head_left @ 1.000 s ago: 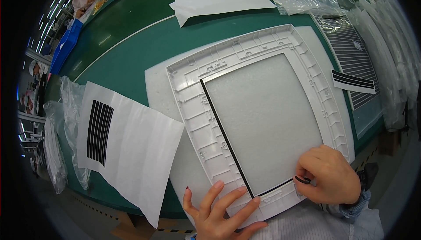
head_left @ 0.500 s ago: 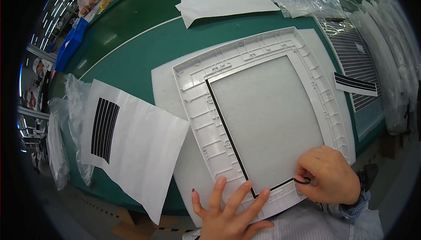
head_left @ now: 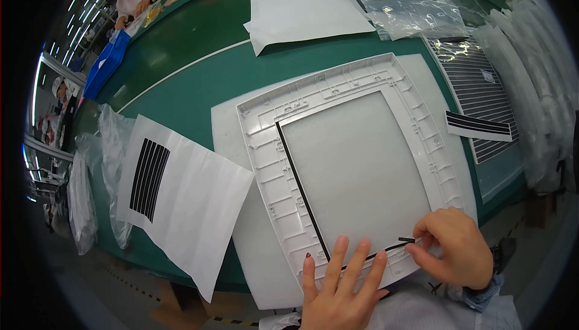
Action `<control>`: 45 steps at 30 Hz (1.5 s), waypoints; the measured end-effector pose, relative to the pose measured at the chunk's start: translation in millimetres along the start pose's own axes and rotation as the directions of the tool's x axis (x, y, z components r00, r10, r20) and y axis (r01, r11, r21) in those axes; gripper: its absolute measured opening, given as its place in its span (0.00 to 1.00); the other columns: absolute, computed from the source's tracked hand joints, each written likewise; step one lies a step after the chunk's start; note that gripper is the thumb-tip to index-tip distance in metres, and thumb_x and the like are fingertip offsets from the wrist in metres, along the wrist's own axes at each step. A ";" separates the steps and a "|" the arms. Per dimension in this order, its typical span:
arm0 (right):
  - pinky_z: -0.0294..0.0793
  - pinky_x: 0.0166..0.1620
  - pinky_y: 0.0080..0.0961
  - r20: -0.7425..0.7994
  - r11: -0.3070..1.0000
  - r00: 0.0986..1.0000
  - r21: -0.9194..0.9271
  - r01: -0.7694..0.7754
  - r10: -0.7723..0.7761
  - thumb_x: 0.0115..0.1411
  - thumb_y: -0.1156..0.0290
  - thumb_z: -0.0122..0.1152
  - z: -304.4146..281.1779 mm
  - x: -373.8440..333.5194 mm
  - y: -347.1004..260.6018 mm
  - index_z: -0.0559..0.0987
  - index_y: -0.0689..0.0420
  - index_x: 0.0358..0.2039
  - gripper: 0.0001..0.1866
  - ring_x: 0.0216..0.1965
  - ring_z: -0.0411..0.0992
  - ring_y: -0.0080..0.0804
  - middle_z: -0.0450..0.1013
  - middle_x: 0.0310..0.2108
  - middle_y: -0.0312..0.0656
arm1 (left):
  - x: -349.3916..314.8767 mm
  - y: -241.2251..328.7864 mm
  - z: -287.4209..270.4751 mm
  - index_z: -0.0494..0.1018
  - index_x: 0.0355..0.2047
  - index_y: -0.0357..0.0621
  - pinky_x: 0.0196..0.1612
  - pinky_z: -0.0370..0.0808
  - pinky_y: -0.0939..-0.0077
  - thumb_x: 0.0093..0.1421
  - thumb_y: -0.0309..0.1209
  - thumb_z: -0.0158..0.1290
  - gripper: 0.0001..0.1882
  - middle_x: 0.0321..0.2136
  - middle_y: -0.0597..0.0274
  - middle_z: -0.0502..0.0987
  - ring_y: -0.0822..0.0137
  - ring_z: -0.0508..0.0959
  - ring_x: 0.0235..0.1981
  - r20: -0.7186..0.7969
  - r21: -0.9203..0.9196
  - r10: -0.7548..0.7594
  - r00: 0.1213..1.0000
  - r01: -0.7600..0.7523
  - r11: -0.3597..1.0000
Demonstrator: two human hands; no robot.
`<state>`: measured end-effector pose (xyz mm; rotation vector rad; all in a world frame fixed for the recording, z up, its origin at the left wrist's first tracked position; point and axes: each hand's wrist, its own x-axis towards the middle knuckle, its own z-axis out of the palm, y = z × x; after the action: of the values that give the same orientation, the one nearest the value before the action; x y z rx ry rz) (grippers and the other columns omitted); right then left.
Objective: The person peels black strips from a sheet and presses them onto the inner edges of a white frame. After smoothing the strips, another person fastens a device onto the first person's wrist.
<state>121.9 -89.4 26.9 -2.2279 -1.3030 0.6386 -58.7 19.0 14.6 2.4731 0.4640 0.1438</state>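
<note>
A white plastic frame (head_left: 288,191) with ribs and a rectangular opening lies before me on a white foam sheet (head_left: 244,264). One black adhesive strip (head_left: 303,194) runs along the opening's left edge. Another black strip (head_left: 392,248) follows the near edge, its right end lifted and folded back. My left hand (head_left: 345,291) rests on the near side of the frame, fingers spread and fingertips over that strip. At the strip's right end, my right hand (head_left: 455,248) pinches it between thumb and forefinger.
Left of the frame lies a white sheet with black strips (head_left: 181,194). A striped sheet (head_left: 479,92) and a small strip piece (head_left: 479,126) sit at right, beside plastic bags (head_left: 531,71). White paper (head_left: 307,13) and a blue bin (head_left: 107,65) are farther off; another person's hands (head_left: 136,10) show beyond.
My left hand has moved right along the near edge, over the strip. The strip's curled right end now looks straighter, with a short fold. The whole view has shifted slightly.
</note>
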 end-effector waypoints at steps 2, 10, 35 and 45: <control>0.63 0.29 0.29 -0.018 1.000 1.000 -0.001 0.009 -0.009 0.48 0.70 0.69 -1.5 -0.8 3.7 0.74 0.58 0.30 0.13 0.22 0.67 0.33 0.67 0.18 0.36 | 5.4 0.8 0.1 0.71 0.54 0.50 0.61 0.49 0.40 0.48 0.35 0.62 0.30 0.60 0.56 0.64 0.50 0.56 0.65 0.007 -0.012 0.037 0.999 -0.037 0.999; 0.65 0.31 0.30 -0.146 0.983 0.974 0.024 0.181 -0.176 0.49 0.69 0.69 12.6 11.4 -3.7 0.74 0.60 0.32 0.14 0.26 0.68 0.35 0.70 0.25 0.40 | 12.0 -10.2 8.9 0.71 0.52 0.44 0.59 0.58 0.45 0.47 0.30 0.61 0.29 0.56 0.53 0.67 0.47 0.61 0.62 -0.013 -0.162 0.111 0.994 -0.112 0.980; 0.65 0.31 0.29 -0.071 0.998 0.997 0.067 0.013 -0.008 0.47 0.78 0.65 -4.9 -0.3 18.0 0.73 0.60 0.24 0.07 0.25 0.69 0.37 0.69 0.21 0.41 | 10.9 -7.7 14.6 0.75 0.50 0.50 0.63 0.44 0.43 0.45 0.32 0.63 0.28 0.52 0.61 0.72 0.56 0.66 0.60 0.021 0.036 0.072 0.997 -0.073 0.997; 0.66 0.31 0.31 -0.054 0.999 0.998 0.037 -0.014 0.016 0.48 0.77 0.62 -4.1 3.7 16.0 0.71 0.59 0.23 0.07 0.25 0.69 0.39 0.69 0.21 0.41 | 13.2 -4.8 11.7 0.75 0.49 0.51 0.63 0.39 0.44 0.44 0.30 0.62 0.27 0.52 0.62 0.72 0.58 0.66 0.60 -0.020 0.036 0.066 0.998 -0.065 0.997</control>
<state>136.6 -93.7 19.7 -2.2125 -1.2390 0.5980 -45.4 20.9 2.3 2.5251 0.3980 0.1905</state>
